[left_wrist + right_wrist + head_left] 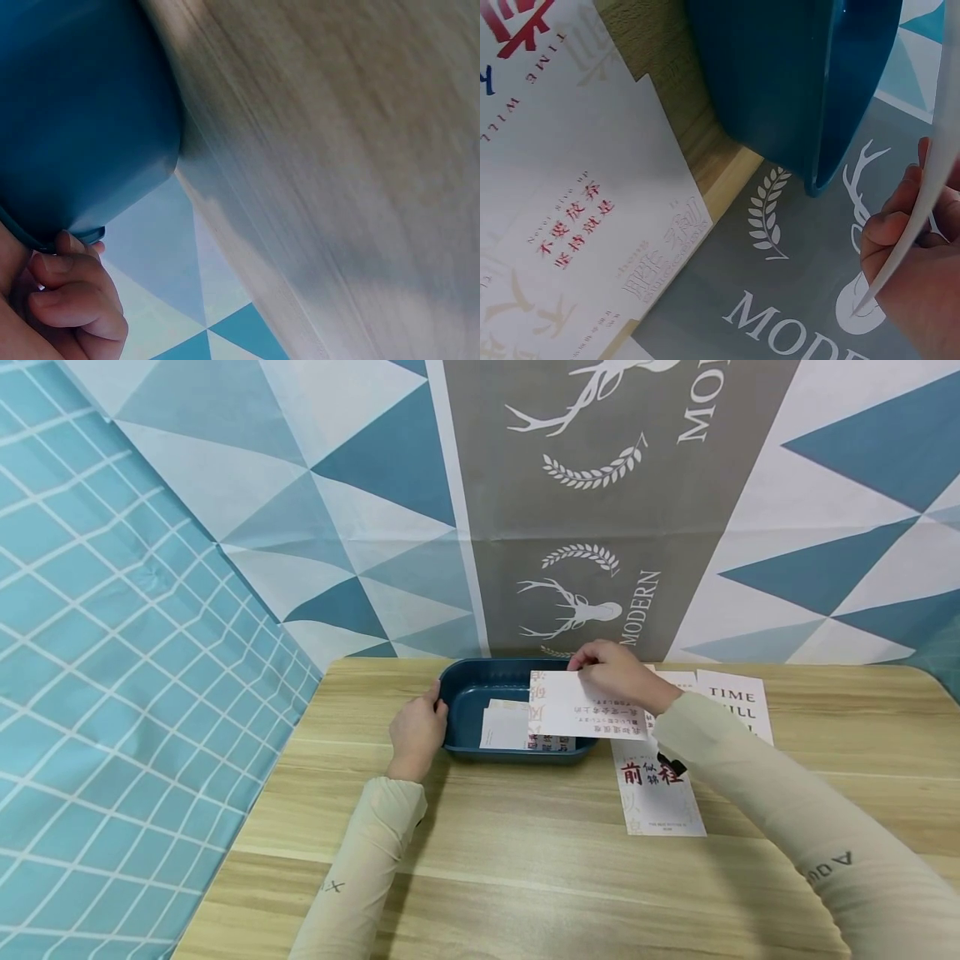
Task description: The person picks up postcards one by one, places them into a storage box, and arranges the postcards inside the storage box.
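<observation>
We judged the step as loading cards: the printed card point(558, 706) hung just right of frame center, above the blue tray's point(467, 708) right end. Next move likely called for lowering and releasing it. Right hand point(618, 677) pinched its top edge, no spread; left hand point(418, 735) gripped the rim, lower left of center.

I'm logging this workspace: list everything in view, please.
Basin: 1, blue, table's back edge
Basin cards: at least two, white, inside
Held card: 1, white, in right hand
Table cards: several, white, right of basin
Table: 1, wood-toned, beneath basin
Patterned backdrop: 1, blue, white and grey, behind table
Grid covering: 1, light blue and white, left
Dark item: 1, black, at right cuff
Left hand: 1, bare, on basin's left rim
Right hand: 1, bare, pinching held card
Sleeves: 2, cream, both arms
</observation>
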`<state>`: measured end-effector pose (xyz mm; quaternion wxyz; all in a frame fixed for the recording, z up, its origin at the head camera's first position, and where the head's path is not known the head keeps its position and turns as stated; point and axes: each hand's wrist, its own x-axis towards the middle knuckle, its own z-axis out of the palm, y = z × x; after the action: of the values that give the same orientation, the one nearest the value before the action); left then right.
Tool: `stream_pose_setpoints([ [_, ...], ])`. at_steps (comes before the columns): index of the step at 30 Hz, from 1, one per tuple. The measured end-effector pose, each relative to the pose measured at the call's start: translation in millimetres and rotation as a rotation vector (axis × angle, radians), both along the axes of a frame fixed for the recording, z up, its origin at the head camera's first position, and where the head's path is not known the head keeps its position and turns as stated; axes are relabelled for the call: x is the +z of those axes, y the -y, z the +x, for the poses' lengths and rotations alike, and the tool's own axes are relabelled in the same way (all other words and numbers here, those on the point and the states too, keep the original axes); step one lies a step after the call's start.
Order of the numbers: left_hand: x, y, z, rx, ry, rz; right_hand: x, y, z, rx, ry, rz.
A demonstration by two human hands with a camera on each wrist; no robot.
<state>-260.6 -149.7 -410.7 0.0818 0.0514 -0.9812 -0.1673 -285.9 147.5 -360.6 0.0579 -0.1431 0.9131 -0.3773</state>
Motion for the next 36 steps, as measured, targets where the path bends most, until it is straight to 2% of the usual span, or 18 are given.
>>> stream_pose_setpoints([
  [13, -0.3, 0, -0.5, -0.004, 0.009, 0.002, 1.0, 12, -5.5, 0.002, 0.003, 0.027],
  [28, -1.9, 1, -1.4, 0.003, 0.015, 0.013, 1.3, 27, -9.3, 0.029, 0.006, 0.011],
  [36, -0.8, -1, 1.0, 0.000, -0.011, 0.012, 1.1, 31, -10.6, 0.027, 0.017, -0.001],
])
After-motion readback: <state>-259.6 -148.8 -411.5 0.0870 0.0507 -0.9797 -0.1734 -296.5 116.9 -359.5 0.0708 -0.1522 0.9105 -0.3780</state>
